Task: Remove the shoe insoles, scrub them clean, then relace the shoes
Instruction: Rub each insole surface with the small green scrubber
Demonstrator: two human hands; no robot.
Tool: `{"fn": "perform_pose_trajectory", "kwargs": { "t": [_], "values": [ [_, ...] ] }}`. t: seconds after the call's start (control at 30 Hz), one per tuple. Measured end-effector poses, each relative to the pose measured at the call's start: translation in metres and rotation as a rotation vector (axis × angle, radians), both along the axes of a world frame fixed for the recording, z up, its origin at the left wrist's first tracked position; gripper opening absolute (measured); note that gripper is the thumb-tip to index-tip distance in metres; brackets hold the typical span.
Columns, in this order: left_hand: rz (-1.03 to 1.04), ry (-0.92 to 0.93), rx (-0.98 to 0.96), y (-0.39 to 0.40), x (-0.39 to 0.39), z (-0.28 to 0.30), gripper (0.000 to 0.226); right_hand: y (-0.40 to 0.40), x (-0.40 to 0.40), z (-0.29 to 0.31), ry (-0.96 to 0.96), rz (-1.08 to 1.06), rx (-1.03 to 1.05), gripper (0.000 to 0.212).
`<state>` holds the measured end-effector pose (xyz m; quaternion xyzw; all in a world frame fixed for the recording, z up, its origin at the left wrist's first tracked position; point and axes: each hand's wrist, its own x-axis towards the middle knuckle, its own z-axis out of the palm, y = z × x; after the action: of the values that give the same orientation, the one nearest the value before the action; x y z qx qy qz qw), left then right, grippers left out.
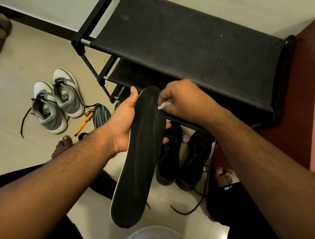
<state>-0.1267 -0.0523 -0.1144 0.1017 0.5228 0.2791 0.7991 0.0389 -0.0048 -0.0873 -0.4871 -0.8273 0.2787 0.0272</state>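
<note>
Both hands worked one light, floppy black insole (141,155): left hand (122,124) gripped its middle edge, right hand (182,100) pinched a white brush (163,105) at twelve o'clock.

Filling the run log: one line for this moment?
step: scrubbing | left hand: holds black insole | right hand: small white scrubber at toe end | black shoes: on floor, unlaced

Both forearms reach forward, bare. The left hand (124,120) is cupped, thumb up, fingers wrapped around something dark. The right hand (182,98), just beside it, seems pinched closed, knuckles up.
</note>
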Motion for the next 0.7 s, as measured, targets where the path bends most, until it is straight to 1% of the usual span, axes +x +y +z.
{"fn": "perform_pose_trajectory", "kwargs": {
  "t": [0.07,0.1,0.23,0.3,0.33,0.4,0.43,0.47,0.5,0.63,0.7],
  "values": [
    [-0.005,0.008,-0.003,-0.003,0.000,-0.003,0.082,-0.004,-0.001,0.000,-0.037,0.054,-0.128,0.017],
    [-0.007,0.006,-0.008,-0.004,0.001,-0.004,0.083,-0.004,-0.001,0.000,-0.023,0.030,-0.132,0.016],
    [-0.024,-0.011,-0.025,-0.006,0.001,-0.006,0.086,0.004,0.005,-0.003,0.101,-0.220,0.088,0.010],
    [-0.025,-0.018,-0.015,-0.004,-0.001,-0.005,0.087,0.003,0.005,-0.002,0.138,-0.209,0.084,0.010],
    [-0.016,-0.020,-0.008,-0.002,-0.004,-0.004,0.086,0.002,0.005,-0.001,0.123,-0.154,0.037,0.011],
    [0.001,-0.023,0.010,-0.001,-0.008,-0.005,0.084,-0.004,0.002,-0.001,0.051,-0.031,-0.130,0.012],
    [0.006,-0.025,0.017,-0.001,-0.010,-0.006,0.084,-0.006,0.001,-0.001,0.023,0.006,-0.214,0.012],
    [0.009,-0.029,0.021,-0.001,-0.011,-0.007,0.084,-0.007,0.000,-0.003,0.021,0.017,-0.256,0.012],
    [0.013,-0.030,0.022,-0.002,-0.010,-0.007,0.083,-0.006,0.000,-0.004,0.041,-0.003,-0.243,0.012],
    [0.008,-0.041,0.015,-0.004,-0.007,-0.007,0.081,0.003,0.001,-0.006,0.137,-0.185,0.002,0.010],
    [0.007,-0.048,0.024,-0.003,-0.006,-0.007,0.079,0.002,0.000,-0.004,0.131,-0.166,0.008,0.011]
  ]
}}
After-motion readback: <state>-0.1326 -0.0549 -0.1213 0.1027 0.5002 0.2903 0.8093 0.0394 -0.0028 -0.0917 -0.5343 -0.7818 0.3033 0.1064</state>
